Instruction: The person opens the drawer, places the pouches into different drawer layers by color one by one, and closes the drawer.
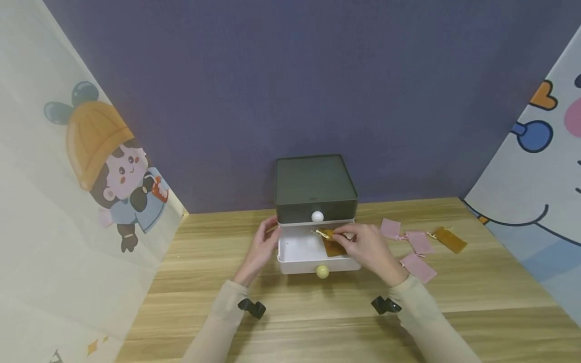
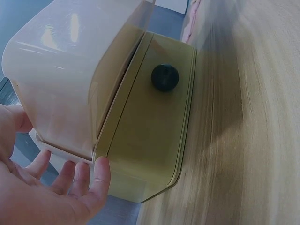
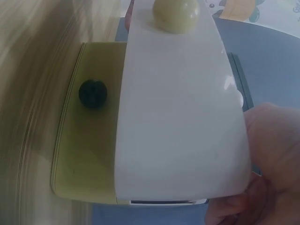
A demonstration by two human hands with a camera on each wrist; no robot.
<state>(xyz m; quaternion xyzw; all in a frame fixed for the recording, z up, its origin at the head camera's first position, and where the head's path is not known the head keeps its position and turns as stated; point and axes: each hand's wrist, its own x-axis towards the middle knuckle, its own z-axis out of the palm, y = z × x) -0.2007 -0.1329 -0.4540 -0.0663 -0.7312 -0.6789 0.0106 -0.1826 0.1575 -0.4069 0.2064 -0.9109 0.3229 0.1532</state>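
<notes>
A small drawer cabinet has a dark green top drawer (image 1: 315, 213) with a white knob, and a white drawer (image 1: 301, 267) pulled out below it, with a pale yellow knob (image 3: 176, 15). My right hand (image 1: 366, 247) pinches a mustard drawstring pouch (image 1: 334, 248) by its gathered neck, over the right half of the white drawer. In the right wrist view the drawer front hides that pouch. At the cabinet's left side, my left hand (image 1: 265, 244) rests its fingertips (image 2: 101, 176) along the side edge, fingers spread and loosely bent.
Several pink pouches (image 1: 420, 242) and another mustard pouch (image 1: 450, 240) lie on the wooden table (image 1: 204, 282) right of the cabinet. Under the white drawer, an olive-yellow drawer (image 2: 145, 117) with a dark knob (image 2: 165, 77) is closed. A dark blue wall (image 1: 272, 91) stands behind.
</notes>
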